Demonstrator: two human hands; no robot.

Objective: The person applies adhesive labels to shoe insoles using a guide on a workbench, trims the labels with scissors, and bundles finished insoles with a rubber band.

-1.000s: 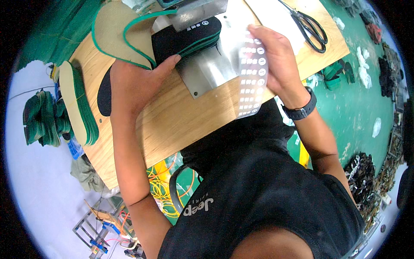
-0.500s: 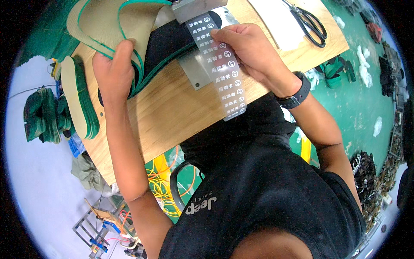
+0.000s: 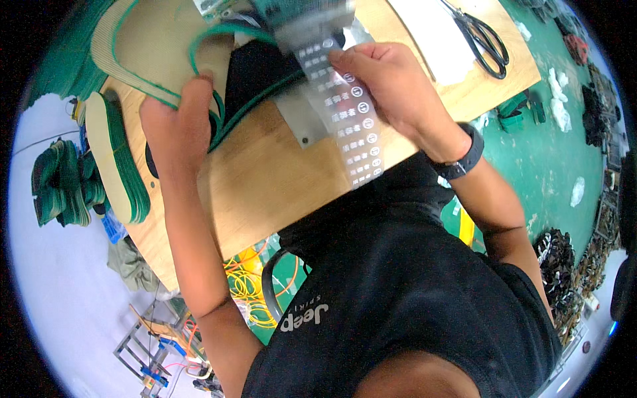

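My left hand (image 3: 176, 126) is closed around the near ends of beige insoles (image 3: 149, 50) with green edges, which bend up and away from me over the table. Between the thumb and fingers of my right hand (image 3: 405, 89) is the edge of a clear strip (image 3: 358, 129) with rows of white print. The strip hangs over the table's near edge, its far end under a blurred metal block (image 3: 315, 26). Below the block, a black insole-shaped surface (image 3: 255, 69) lies partly covered. A flat metal plate (image 3: 298, 119) sits on the tabletop beside the strip.
A stack of beige and green insoles (image 3: 119, 162) lies at the table's left edge. Black-handled scissors (image 3: 488, 46) rest by a white sheet (image 3: 434, 43) at far right. More green insoles (image 3: 63, 182) are bundled left of the wooden table (image 3: 265, 192). Yellow hoses (image 3: 249, 292) coil below.
Both hands have shifted slightly right and nearer, still gripping. The insole's green edge has curled over toward the metal block, which now looks blurred. The strip has moved a little right.
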